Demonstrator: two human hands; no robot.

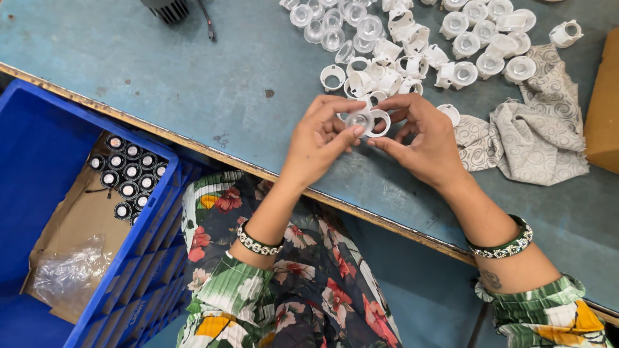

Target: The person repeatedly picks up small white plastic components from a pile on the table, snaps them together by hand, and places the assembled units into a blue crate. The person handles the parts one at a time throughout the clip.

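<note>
My left hand (317,138) and my right hand (422,138) meet over the blue-grey table (193,77), both pinching one small part between their fingertips. It is a clear round lens (356,120) pressed against a white plastic ring holder (379,122). Just beyond my fingers lies a pile of white ring holders (387,71). Clear lenses (335,26) are heaped further back. Both wrists wear beaded bracelets.
A patterned grey cloth (529,138) lies right of my hands, and a brown box (606,103) sits at the right edge. A blue crate (45,161) at the left, below the table edge, holds several small black round parts (126,171), cardboard and a plastic bag (68,267).
</note>
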